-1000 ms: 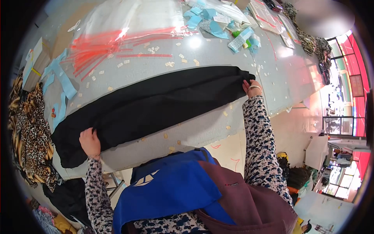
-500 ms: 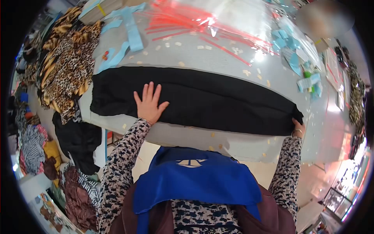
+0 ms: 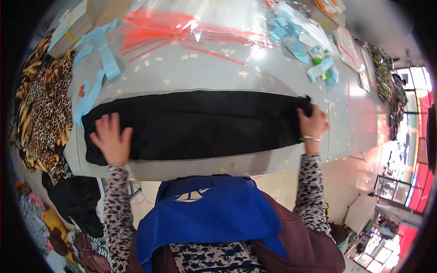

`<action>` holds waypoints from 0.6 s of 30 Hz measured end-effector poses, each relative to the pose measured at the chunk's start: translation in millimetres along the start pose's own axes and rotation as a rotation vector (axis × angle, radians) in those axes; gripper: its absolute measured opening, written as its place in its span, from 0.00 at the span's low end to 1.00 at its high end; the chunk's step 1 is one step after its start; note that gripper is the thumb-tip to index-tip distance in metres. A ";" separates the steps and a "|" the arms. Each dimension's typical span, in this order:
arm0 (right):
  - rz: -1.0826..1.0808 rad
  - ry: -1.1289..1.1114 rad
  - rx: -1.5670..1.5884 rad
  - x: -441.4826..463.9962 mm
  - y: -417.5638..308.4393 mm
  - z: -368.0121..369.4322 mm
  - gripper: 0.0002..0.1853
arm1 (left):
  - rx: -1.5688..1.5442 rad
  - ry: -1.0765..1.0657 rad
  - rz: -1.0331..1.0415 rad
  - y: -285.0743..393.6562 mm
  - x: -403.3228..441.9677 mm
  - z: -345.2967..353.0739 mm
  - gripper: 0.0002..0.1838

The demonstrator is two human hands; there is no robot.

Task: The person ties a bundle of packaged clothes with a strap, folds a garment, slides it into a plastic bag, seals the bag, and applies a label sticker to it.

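Note:
A long black garment (image 3: 205,125), which looks like a pair of folded trousers, lies lengthwise across the grey table in front of me. My left hand (image 3: 112,139) rests flat on its left end, fingers spread and palm down. At the opposite end, my right hand (image 3: 312,123) has its fingers curled around the gathered edge of the cloth. Part of that edge bunches up just above the fingers. A few shallow creases run along the fabric between my hands.
Leopard-print cloth (image 3: 43,113) is heaped at the left. Clear plastic bags with red strips (image 3: 182,27) lie along the far side. Light-blue strips (image 3: 107,54) and small paper labels (image 3: 166,82) are scattered on the table (image 3: 150,170). Black cloth (image 3: 75,198) hangs lower left.
My view has turned toward the right. My left hand has slid closer to the garment's left end. The right end, gripped in my right hand, has shifted away from the table's front edge.

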State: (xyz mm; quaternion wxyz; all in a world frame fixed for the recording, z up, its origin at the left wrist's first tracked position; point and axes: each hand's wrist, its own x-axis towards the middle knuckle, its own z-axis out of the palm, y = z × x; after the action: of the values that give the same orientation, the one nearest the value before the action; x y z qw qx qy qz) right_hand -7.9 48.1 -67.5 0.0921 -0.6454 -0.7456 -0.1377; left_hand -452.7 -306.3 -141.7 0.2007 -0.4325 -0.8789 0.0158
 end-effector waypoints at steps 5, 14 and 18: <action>-0.311 -0.086 0.393 -73.1 -113.9 1.7 0.20 | 0.100 -0.196 -0.563 -149.1 -11.5 57.3 0.46; -0.741 -0.741 1.488 -150.6 -171.3 -93.2 0.23 | -0.597 -0.543 -0.654 -211.7 -10.0 81.8 0.47; -0.345 -0.158 1.163 -110.0 -132.6 -61.3 0.09 | -0.611 -0.455 -0.549 -214.8 -11.0 96.5 0.41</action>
State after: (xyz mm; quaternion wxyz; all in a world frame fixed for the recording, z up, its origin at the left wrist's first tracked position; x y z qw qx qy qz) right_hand -124.9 -92.0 -55.7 0.3503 -0.3676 -0.7970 0.3271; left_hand -644.1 -435.0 -190.9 -0.1370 -0.2086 -0.9469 -0.2028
